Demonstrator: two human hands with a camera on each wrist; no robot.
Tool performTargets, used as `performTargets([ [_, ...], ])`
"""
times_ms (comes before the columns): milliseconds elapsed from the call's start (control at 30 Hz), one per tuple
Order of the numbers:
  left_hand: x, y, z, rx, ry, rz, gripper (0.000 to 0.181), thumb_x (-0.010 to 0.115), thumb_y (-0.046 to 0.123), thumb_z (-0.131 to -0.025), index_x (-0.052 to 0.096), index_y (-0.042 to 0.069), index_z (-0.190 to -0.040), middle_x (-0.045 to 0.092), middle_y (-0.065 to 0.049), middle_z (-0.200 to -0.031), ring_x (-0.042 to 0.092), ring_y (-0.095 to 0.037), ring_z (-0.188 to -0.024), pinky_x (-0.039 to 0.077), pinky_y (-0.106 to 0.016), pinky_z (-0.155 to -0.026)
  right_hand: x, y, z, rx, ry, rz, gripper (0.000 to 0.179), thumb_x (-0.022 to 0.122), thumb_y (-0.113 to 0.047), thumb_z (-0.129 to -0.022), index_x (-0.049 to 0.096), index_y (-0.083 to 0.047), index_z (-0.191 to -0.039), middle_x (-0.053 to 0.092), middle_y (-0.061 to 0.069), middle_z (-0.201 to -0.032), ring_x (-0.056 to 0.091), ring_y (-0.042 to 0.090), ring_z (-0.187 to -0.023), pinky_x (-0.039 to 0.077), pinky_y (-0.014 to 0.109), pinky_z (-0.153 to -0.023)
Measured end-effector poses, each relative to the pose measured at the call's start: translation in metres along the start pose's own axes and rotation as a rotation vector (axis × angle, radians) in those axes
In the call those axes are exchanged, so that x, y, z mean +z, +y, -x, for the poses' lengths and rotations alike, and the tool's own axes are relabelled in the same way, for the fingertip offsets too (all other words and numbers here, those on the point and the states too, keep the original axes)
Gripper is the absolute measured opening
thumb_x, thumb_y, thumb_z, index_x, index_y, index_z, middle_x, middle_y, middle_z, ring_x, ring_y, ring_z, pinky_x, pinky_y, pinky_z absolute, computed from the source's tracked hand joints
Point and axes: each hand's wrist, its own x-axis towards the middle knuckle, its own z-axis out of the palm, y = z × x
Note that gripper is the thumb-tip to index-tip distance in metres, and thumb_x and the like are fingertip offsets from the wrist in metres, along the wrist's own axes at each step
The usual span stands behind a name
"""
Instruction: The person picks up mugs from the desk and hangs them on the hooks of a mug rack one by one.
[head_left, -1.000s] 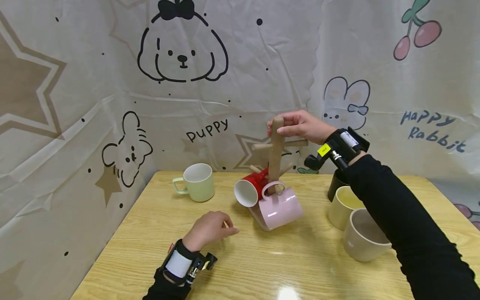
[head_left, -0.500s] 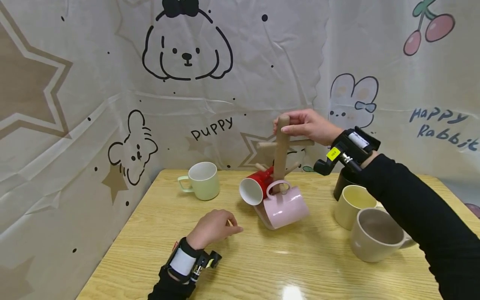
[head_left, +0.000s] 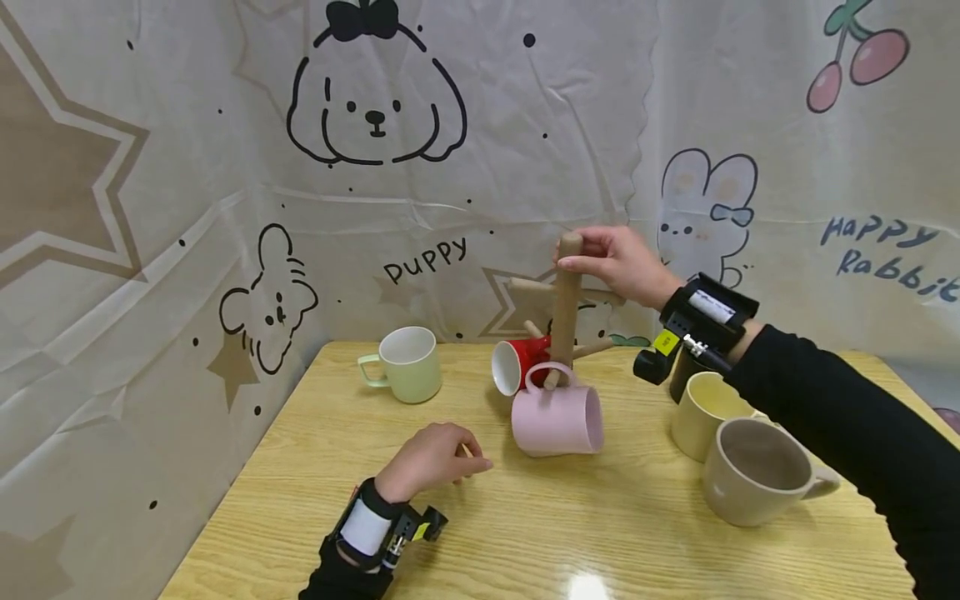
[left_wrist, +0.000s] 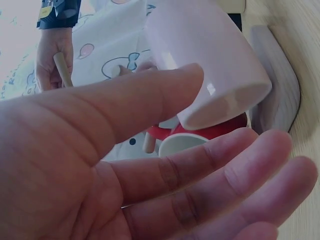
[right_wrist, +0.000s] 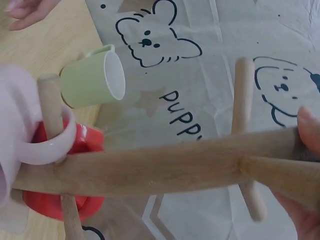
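Observation:
My right hand grips the top of a wooden mug tree, thumb on the near side of the post. A pink mug hangs by its handle on a lower peg, its mouth facing right. Behind it a red mug hangs sideways, mouth to the left. In the right wrist view the pink handle loops round a peg. My left hand is held low over the table, front left of the tree, fingers relaxed and holding nothing. The left wrist view shows the tree's base beside the pink mug.
A light green mug stands at the back left. On the right, a yellow mug and a greyish-beige mug stand near a dark mug, partly hidden by my right arm. A printed cloth hangs behind the table.
The mug tree has turned in my right hand. The pink mug has swung round so that its mouth shows on the right, and the red mug has shifted back. My left hand has barely moved.

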Motion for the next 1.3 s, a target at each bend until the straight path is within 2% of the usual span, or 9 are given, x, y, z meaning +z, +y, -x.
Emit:
performTargets([
  [200, 0.000, 0.000, 0.000, -0.003, -0.019, 0.035, 0.022, 0.065, 0.030, -0.084, 0.066, 0.008, -0.084, 0.064, -0.004, -0.066, 0.058, -0.014, -0.055, 0.040, -0.025, -0.050, 0.002, -0.005, 0.006, 0.078, 0.076, 0.057, 0.026, 0.066, -0.013, -0.084, 0.063, 0.001, -0.107, 0.067, 0.019, -0.103, 0.064, 0.026, -0.095, 0.048, 0.039, -0.087],
  [300, 0.000, 0.000, 0.001, -0.009, -0.025, 0.048, 0.022, 0.065, 0.030, -0.085, 0.066, 0.008, -0.085, 0.064, -0.005, -0.067, 0.060, -0.017, -0.056, 0.040, -0.026, -0.050, 0.001, -0.007, 0.008, 0.109, 0.101, 0.057, 0.029, 0.070, -0.015, -0.081, 0.063, 0.000, -0.105, 0.067, 0.019, -0.104, 0.064, 0.029, -0.096, 0.048, 0.040, -0.087],
  [467, -0.001, 0.000, 0.003, -0.008, -0.033, 0.068, 0.023, 0.064, 0.030, -0.085, 0.065, 0.008, -0.085, 0.064, -0.006, -0.068, 0.062, -0.021, -0.057, 0.040, -0.026, -0.049, 0.002, -0.011, 0.010, 0.124, 0.144, 0.090, 0.031, 0.075, -0.020, -0.076, 0.065, -0.001, -0.099, 0.069, 0.017, -0.098, 0.066, 0.025, -0.087, 0.050, 0.030, -0.076],
  [600, -0.002, 0.001, 0.004, -0.006, -0.022, 0.060, 0.022, 0.064, 0.030, -0.085, 0.065, 0.008, -0.083, 0.064, -0.005, -0.067, 0.062, -0.021, -0.056, 0.039, -0.025, -0.049, 0.005, -0.016, 0.009, 0.114, 0.187, 0.159, 0.031, 0.078, -0.023, -0.073, 0.065, -0.001, -0.091, 0.069, 0.017, -0.091, 0.064, 0.023, -0.079, 0.050, 0.022, -0.062],
  [733, -0.003, 0.001, 0.004, -0.009, -0.008, 0.061, 0.023, 0.064, 0.031, -0.085, 0.065, 0.008, -0.082, 0.064, -0.006, -0.067, 0.062, -0.021, -0.056, 0.039, -0.026, -0.049, 0.009, -0.020, 0.007, 0.106, 0.238, 0.221, 0.032, 0.079, -0.026, -0.071, 0.063, -0.002, -0.082, 0.068, 0.015, -0.084, 0.060, 0.023, -0.074, 0.046, 0.021, -0.054],
  [967, -0.004, 0.000, 0.004, 0.002, 0.010, 0.054, 0.024, 0.065, 0.032, -0.084, 0.065, 0.008, -0.082, 0.065, -0.008, -0.067, 0.062, -0.020, -0.056, 0.039, -0.025, -0.048, 0.013, -0.023, 0.004, 0.106, 0.284, 0.260, 0.033, 0.079, -0.027, -0.070, 0.055, -0.005, -0.071, 0.062, 0.011, -0.074, 0.055, 0.020, -0.070, 0.042, 0.022, -0.050],
  [1167, -0.003, -0.001, 0.004, 0.006, 0.013, 0.044, 0.024, 0.065, 0.032, -0.084, 0.065, 0.008, -0.082, 0.065, -0.008, -0.066, 0.061, -0.020, -0.056, 0.039, -0.025, -0.049, 0.017, -0.026, 0.002, 0.127, 0.317, 0.290, 0.039, 0.077, -0.030, -0.072, 0.048, -0.006, -0.066, 0.056, 0.008, -0.073, 0.048, 0.021, -0.069, 0.037, 0.025, -0.052],
  [1300, -0.003, -0.001, 0.003, 0.000, 0.015, 0.031, 0.024, 0.065, 0.032, -0.084, 0.065, 0.009, -0.082, 0.064, -0.006, -0.065, 0.061, -0.018, -0.056, 0.039, -0.025, -0.049, 0.020, -0.027, 0.001, 0.112, 0.351, 0.304, 0.040, 0.074, -0.032, -0.074, 0.044, -0.007, -0.063, 0.052, 0.006, -0.068, 0.047, 0.020, -0.067, 0.035, 0.026, -0.052],
])
